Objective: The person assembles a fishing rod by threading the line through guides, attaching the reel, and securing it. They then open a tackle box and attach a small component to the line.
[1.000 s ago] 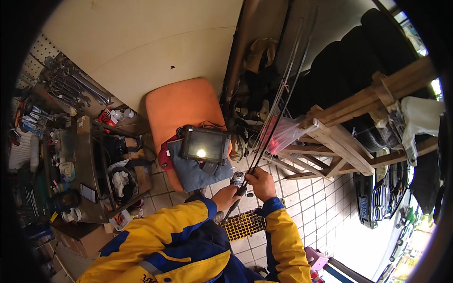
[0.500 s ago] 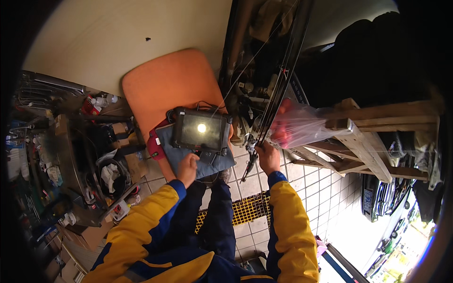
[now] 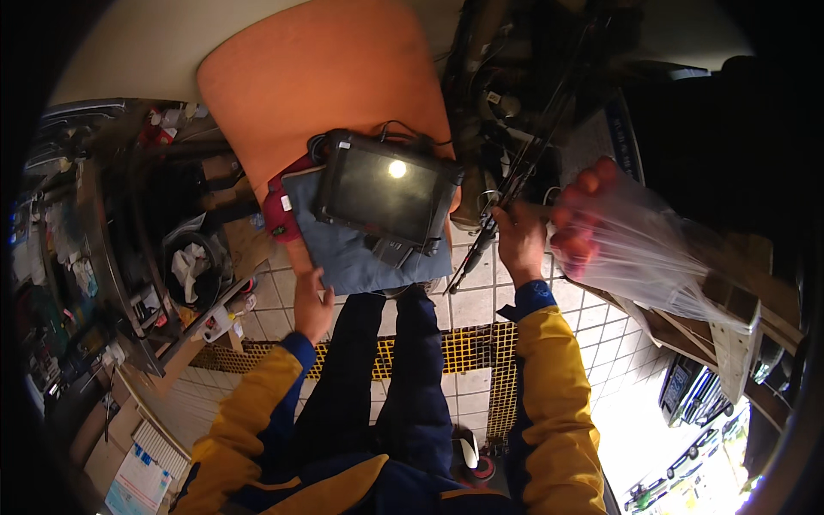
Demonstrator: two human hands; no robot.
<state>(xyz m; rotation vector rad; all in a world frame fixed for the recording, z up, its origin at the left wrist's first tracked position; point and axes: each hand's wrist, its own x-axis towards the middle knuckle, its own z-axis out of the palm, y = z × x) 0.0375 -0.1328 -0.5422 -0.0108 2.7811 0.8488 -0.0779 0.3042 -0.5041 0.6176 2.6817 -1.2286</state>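
Observation:
My right hand point(image 3: 522, 244) is closed round a dark fishing rod point(image 3: 475, 258) near its handle end. The rod runs up and away to the far right, and its upper part fades into the dark clutter. At the left front corner of an orange chair point(image 3: 326, 77), my left hand point(image 3: 314, 307) has its thumb apart from its fingers and holds nothing visible. On the chair seat lies a folded grey-blue cloth point(image 3: 343, 266) with a red cloth point(image 3: 279, 206) beside it. A rugged black tablet point(image 3: 386, 190) rests on top, its screen reflecting a bright light.
Right of my right hand hangs a clear plastic bag point(image 3: 639, 236) with round reddish fruit, beside a wooden frame point(image 3: 738, 343). Cluttered shelves point(image 3: 103, 240) and a bin point(image 3: 196, 266) stand left. A yellow grating point(image 3: 468, 350) crosses the tiled floor.
My view has shifted closer to the chair. My left hand has moved off the front of the grey-blue cloth, and its curled fingers have opened. The right hand still grips the rod.

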